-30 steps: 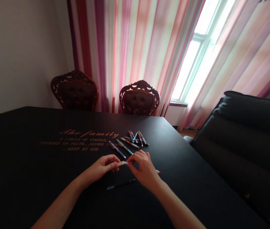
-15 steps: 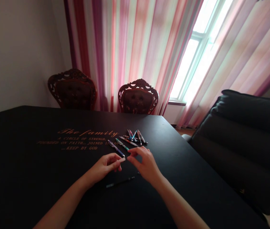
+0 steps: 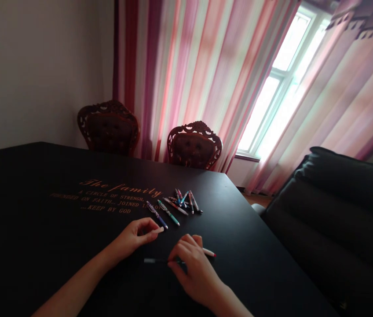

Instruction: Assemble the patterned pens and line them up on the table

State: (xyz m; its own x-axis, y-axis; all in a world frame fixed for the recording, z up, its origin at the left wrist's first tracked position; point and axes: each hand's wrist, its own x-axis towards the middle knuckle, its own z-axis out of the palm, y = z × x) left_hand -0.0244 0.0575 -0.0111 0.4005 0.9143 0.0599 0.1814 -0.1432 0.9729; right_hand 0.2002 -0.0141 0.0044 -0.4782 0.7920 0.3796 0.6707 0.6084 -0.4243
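Note:
My left hand [image 3: 141, 232] is closed on a short white pen piece [image 3: 159, 230], which sticks out past the fingertips. With thumb and forefinger, my right hand [image 3: 189, 263] pinches a thin dark pen refill [image 3: 155, 260] low over the table; its clear end points left. A white pen part with a red tip [image 3: 209, 252] juts out beyond the right hand's curled fingers; most of it is hidden. Just past my left hand lie a purple-blue pen [image 3: 157, 215] and a teal pen [image 3: 169, 212], side by side.
Farther back, a loose pile of several patterned pens [image 3: 186, 200] lies on the black table [image 3: 74, 255]. Two carved chairs, a left one [image 3: 109, 127] and a middle one [image 3: 195, 143], stand behind the table. A dark recliner [image 3: 338, 229] is at the right.
My right hand has moved down toward me and closed on the refill lying on the table. The left hand keeps the white piece, slightly farther left. The view has shifted slightly.

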